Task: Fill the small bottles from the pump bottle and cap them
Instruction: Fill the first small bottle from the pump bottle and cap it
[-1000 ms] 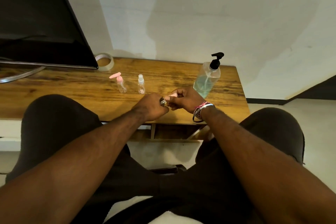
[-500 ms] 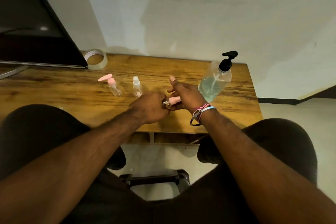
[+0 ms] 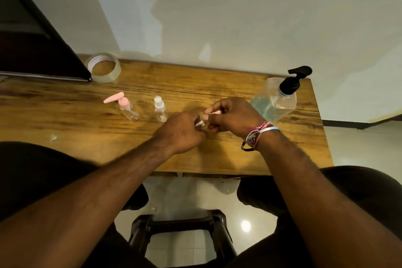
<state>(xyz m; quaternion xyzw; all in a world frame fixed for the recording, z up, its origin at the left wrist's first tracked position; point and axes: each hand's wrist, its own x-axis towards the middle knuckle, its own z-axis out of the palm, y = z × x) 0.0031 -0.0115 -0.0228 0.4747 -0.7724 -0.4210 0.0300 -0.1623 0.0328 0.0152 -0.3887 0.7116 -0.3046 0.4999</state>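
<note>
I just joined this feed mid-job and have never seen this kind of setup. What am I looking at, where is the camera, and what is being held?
There is no machine here: a person works with two bare hands. The single camera sits on their head, looking forward and down, so the arms reach in from the bottom. The left hand grips a small clear bottle, and the fingers of the right hand pinch its pink cap; whether the cap is going on or off cannot be told. On the wooden table stand a small bottle with a pink pump, a small bottle with a white cap, and a large pump bottle holding blue-green liquid. A tape roll lies at the back left.
</note>
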